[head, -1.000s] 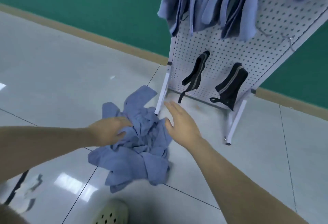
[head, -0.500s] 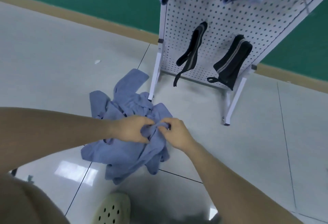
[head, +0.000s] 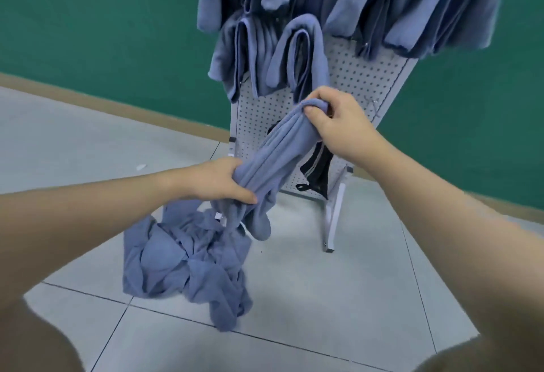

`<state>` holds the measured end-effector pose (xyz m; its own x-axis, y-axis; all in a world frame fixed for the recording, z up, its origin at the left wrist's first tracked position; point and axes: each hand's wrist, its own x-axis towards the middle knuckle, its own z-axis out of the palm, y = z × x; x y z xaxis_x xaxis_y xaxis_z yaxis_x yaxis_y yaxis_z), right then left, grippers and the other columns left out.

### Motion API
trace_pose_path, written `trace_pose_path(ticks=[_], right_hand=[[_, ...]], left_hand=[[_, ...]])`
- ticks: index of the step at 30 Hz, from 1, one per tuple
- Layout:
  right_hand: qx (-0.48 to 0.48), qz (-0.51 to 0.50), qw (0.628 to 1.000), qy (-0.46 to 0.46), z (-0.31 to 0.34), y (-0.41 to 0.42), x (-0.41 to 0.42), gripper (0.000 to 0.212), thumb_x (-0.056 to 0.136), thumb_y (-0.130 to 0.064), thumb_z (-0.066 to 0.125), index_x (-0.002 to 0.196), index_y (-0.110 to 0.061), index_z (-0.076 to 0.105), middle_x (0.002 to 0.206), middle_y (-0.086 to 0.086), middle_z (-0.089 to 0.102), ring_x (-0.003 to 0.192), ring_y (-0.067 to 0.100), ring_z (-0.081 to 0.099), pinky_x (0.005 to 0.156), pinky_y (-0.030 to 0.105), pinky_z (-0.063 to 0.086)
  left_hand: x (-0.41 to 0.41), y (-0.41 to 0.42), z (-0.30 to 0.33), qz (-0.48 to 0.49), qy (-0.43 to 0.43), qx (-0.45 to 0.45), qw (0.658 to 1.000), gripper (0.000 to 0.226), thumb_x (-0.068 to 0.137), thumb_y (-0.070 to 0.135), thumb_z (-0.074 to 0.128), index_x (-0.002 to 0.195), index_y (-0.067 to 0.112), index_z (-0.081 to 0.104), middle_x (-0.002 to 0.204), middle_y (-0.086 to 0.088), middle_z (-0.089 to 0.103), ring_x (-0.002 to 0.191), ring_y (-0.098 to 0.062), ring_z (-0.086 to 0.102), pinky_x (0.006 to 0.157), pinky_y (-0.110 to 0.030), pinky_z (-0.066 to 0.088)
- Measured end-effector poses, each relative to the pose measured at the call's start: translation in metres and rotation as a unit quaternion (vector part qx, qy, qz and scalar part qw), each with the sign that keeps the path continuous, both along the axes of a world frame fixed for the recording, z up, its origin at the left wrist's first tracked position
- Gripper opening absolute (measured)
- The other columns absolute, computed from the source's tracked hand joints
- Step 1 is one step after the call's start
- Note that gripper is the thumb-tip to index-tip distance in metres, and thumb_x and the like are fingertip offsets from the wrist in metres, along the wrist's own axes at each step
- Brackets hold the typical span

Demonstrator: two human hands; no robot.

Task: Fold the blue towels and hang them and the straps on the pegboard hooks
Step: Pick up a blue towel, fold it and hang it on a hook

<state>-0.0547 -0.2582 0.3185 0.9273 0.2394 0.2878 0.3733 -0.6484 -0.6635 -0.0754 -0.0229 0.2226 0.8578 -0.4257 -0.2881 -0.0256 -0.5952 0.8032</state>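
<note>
A bunched blue towel [head: 273, 159] stretches diagonally in the air between my hands, in front of the white pegboard [head: 353, 77]. My right hand [head: 338, 124] grips its upper end. Lower down, my left hand [head: 220, 183] grips it around the middle, and its tail hangs below. A crumpled pile of blue towels [head: 188, 262] lies on the floor beneath. Several folded blue towels [head: 265, 56] hang on the pegboard's upper hooks. A black strap [head: 316, 171] hangs low on the board, partly hidden behind the held towel.
The pegboard stands on white legs [head: 334, 218] on a grey tiled floor [head: 338, 298], in front of a green wall [head: 103, 18] with a tan baseboard. A small white scrap [head: 141, 167] lies on the floor to the left.
Both hands took hold of one towel in the pile and lifted it up toward the pegboard. The view tilted upward, bringing the hanging towels into sight.
</note>
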Motion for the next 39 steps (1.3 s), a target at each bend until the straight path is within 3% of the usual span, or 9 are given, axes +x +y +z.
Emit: trace_pose_path(ticks=[4,7,10,17,22,26,32,36,39], right_hand=[[0.062,-0.067,0.995,-0.044,0.049,-0.041,-0.021,0.016,0.104,-0.02,0.053,0.095,-0.012,0.064,0.091,0.018,0.066,0.077,0.026,0.064,0.071,0.043,0.061],[0.143,-0.11,0.981,-0.068,0.06,-0.06,-0.034,0.015,0.101,-0.017,0.054,0.096,-0.01,0.067,0.102,0.03,0.066,0.081,0.028,0.062,0.078,0.062,0.059],[0.219,-0.16,0.96,-0.069,0.054,-0.068,-0.042,0.017,0.1,-0.015,0.057,0.096,-0.001,0.065,0.086,0.025,0.061,0.075,0.022,0.054,0.07,0.056,0.057],[0.277,-0.162,0.947,-0.004,0.036,-0.093,-0.05,0.016,0.1,-0.016,0.063,0.088,-0.014,0.073,0.085,0.006,0.069,0.078,0.017,0.06,0.075,0.035,0.055],[0.27,-0.162,0.948,0.035,0.027,-0.108,-0.048,0.023,0.085,-0.037,0.066,0.085,-0.015,0.073,0.089,0.007,0.066,0.085,0.02,0.057,0.082,0.042,0.049],[0.267,-0.161,0.948,0.068,0.017,-0.107,-0.047,0.016,0.089,-0.035,0.065,0.081,-0.026,0.075,0.088,0.004,0.064,0.085,0.019,0.054,0.079,0.037,0.042],[0.275,-0.162,0.943,0.099,0.016,-0.106,-0.04,0.018,0.1,-0.027,0.059,0.094,-0.016,0.072,0.096,0.011,0.072,0.088,0.021,0.065,0.082,0.039,0.052],[0.269,-0.154,0.943,0.124,0.012,-0.102,-0.035,0.016,0.102,-0.027,0.057,0.092,-0.016,0.063,0.085,0.005,0.059,0.076,0.018,0.055,0.068,0.032,0.044],[0.267,-0.151,0.94,0.147,0.007,-0.101,-0.032,0.022,0.103,-0.028,0.058,0.083,-0.018,0.06,0.078,-0.001,0.063,0.068,0.013,0.058,0.064,0.028,0.047]], left_hand=[[-0.011,-0.01,0.046,0.019,-0.16,0.074,0.984,0.022,0.077,0.026,0.079,0.094,0.026,0.066,0.094,0.001,0.074,0.089,-0.025,0.07,0.075,-0.035,0.055],[-0.02,-0.01,0.077,0.066,-0.236,0.095,0.965,0.021,0.08,0.031,0.075,0.09,0.016,0.064,0.088,-0.007,0.069,0.082,-0.028,0.064,0.065,-0.032,0.045],[-0.032,-0.006,0.107,0.101,-0.275,0.03,0.956,0.017,0.09,0.031,0.078,0.087,0.019,0.067,0.081,-0.001,0.065,0.069,-0.011,0.056,0.063,-0.021,0.04],[-0.038,-0.005,0.115,0.132,-0.374,-0.002,0.918,0.015,0.097,0.034,0.069,0.094,0.022,0.079,0.09,0.005,0.075,0.083,-0.011,0.065,0.076,-0.027,0.049],[-0.026,-0.002,0.092,0.14,-0.313,-0.016,0.939,0.029,0.101,0.034,0.064,0.078,0.019,0.075,0.066,0.006,0.066,0.059,-0.003,0.046,0.057,-0.019,0.038],[-0.015,-0.003,0.08,0.148,-0.285,-0.044,0.946,0.03,0.104,0.034,0.058,0.085,0.02,0.076,0.069,0.016,0.065,0.063,0.0,0.05,0.064,-0.02,0.044],[-0.001,-0.005,0.075,0.152,-0.253,-0.039,0.955,0.037,0.108,0.039,0.049,0.091,0.015,0.071,0.083,-0.003,0.072,0.072,-0.01,0.056,0.07,-0.029,0.046],[0.006,-0.004,0.077,0.189,-0.221,-0.071,0.954,0.039,0.105,0.037,0.056,0.083,0.005,0.06,0.063,0.0,0.056,0.053,-0.015,0.051,0.041,-0.021,0.042],[0.007,-0.001,0.077,0.206,-0.162,-0.119,0.958,0.035,0.104,0.035,0.058,0.08,0.01,0.061,0.06,0.003,0.059,0.049,-0.012,0.052,0.043,-0.022,0.041]])
